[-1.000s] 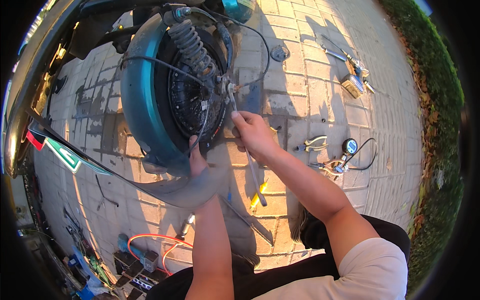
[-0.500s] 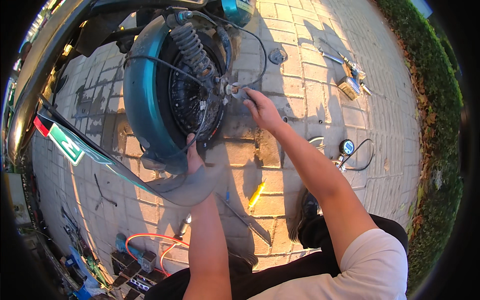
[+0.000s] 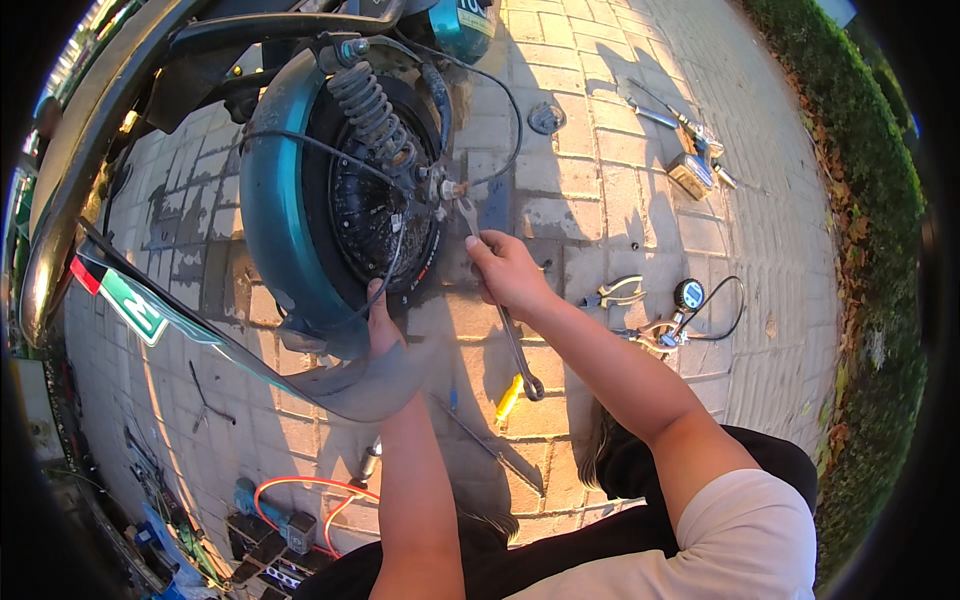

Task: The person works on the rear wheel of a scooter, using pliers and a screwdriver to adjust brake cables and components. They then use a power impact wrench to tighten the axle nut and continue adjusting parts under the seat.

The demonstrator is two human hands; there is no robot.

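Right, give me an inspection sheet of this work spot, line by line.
Surface: grey brick paving, sunlit, with long shadows.
Job's things: black scooter wheel with teal mudguard, coil spring above; long steel combination wrench set at the axle nut.
Clutter: round pressure gauge with black hose, steel pliers, yellow-handled tool, brass-coloured parts, boxes with tools at lower left.
Hands: right hand gripping the wrench; left hand on the tyre's lower edge.
Cables: black cable looping off the axle; orange cord.
Surroundings: green hedge on the right.
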